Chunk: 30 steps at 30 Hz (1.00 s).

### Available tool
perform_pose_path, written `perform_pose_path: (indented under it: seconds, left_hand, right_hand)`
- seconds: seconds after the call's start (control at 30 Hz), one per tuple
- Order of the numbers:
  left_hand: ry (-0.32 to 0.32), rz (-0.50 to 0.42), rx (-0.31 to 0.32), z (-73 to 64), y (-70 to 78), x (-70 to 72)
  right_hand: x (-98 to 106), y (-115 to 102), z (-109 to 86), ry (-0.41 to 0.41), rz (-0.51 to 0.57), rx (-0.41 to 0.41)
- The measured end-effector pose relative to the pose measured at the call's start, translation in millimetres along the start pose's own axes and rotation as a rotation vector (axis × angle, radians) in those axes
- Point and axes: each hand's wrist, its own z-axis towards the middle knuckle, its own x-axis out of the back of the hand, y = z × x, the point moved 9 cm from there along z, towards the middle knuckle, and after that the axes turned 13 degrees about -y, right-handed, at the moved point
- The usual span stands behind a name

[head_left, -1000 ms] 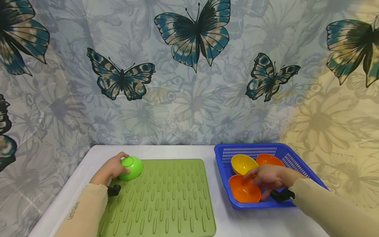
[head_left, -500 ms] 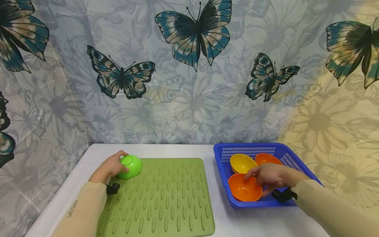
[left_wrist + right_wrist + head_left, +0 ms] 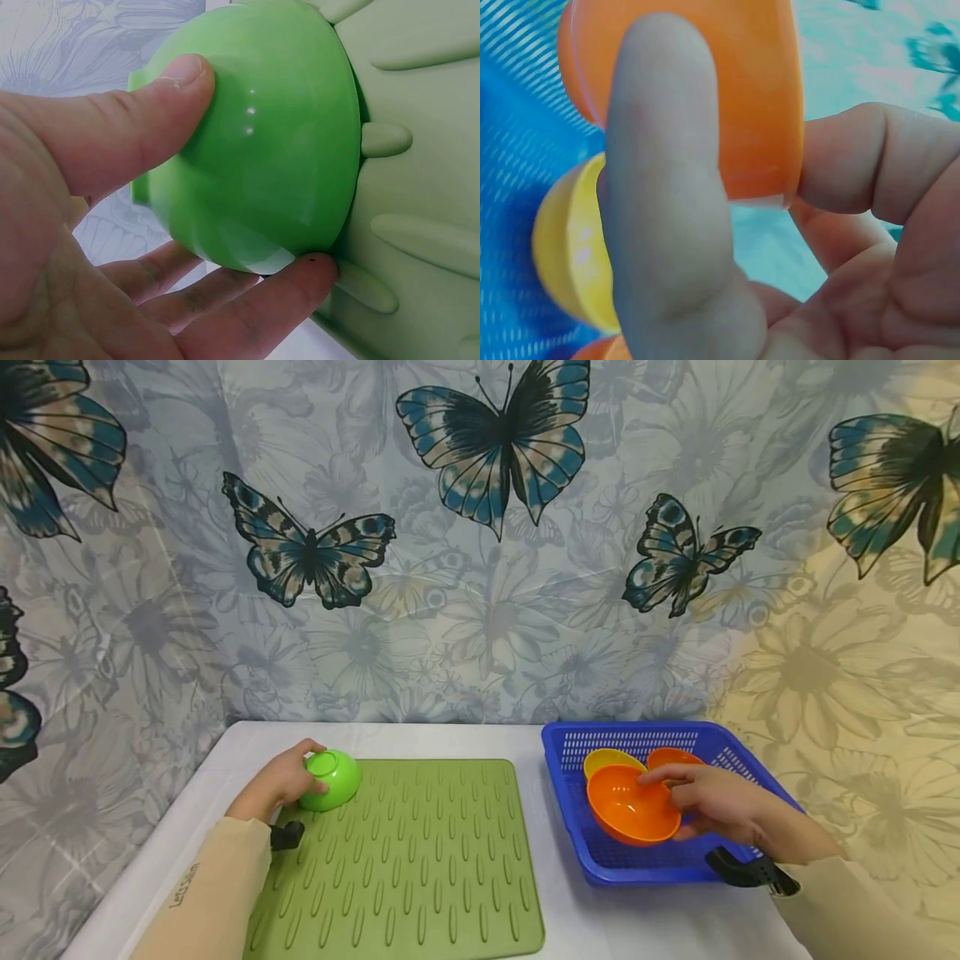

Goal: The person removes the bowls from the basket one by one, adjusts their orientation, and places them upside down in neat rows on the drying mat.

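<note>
A green bowl [image 3: 339, 781] sits upside down on the far left corner of the green ridged mat [image 3: 412, 868]. My left hand [image 3: 281, 783] holds it, thumb on its outer wall and fingers along the opposite side, as the left wrist view shows. At the right, my right hand [image 3: 723, 806] pinches an orange bowl [image 3: 628, 810] by its right side, thumb against the wall. That bowl is raised inside the blue basket [image 3: 600, 874], its hollow tipped toward me. Behind it, a yellow bowl [image 3: 609, 758] and another orange bowl [image 3: 675, 756] are partly hidden.
The mat and basket stand side by side on a white-covered table [image 3: 450, 739], a strip of cloth between them. A butterfly-print curtain [image 3: 495, 635] hangs behind. Both wrists wear black straps [image 3: 750, 870].
My right hand has taken hold of the front orange bowl and lifted it off the basket floor, so it now covers more of the yellow bowl. The left hand stays on the green bowl.
</note>
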Motion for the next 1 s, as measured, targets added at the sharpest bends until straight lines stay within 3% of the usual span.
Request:
perform_pose_path:
  seconds: [0.23, 0.4, 0.5, 0.6, 0.7, 0.77, 0.83, 1.0]
  left_hand:
    - [0.010, 0.002, -0.001, 0.2, -0.6, -2.0]
    - [0.008, 0.000, 0.014, -0.1, -0.2, -5.4]
    - [0.036, 0.108, 0.028, -3.8, 10.5, -6.9]
    - [0.120, 0.248, 0.082, -14.1, 27.2, -11.4]
    - [0.210, 0.316, 0.104, -30.0, 48.8, -23.3]
    - [0.229, 0.268, 0.041, -42.7, 67.1, -37.3]
    - [0.185, 0.148, -0.083, -56.5, 89.1, -56.2]
    - [-0.005, -0.360, -0.381, -95.6, 141.1, -98.6]
  right_hand:
    - [-23, -12, -15.2, -0.087, 0.128, 0.157]
    - [-40, -11, -16.7, -0.087, 0.133, 0.187]
    - [-44, -9, -17.2, -0.028, 0.124, 0.189]
    - [-48, -8, -19.1, 0.042, 0.104, 0.197]
    - [-57, -8, -21.0, 0.105, 0.074, 0.203]
    - [-65, -9, -20.8, 0.138, 0.064, 0.207]
    - [-72, -9, -19.5, 0.159, 0.057, 0.210]
    - [-92, -16, -9.8, 0.155, 0.061, 0.234]
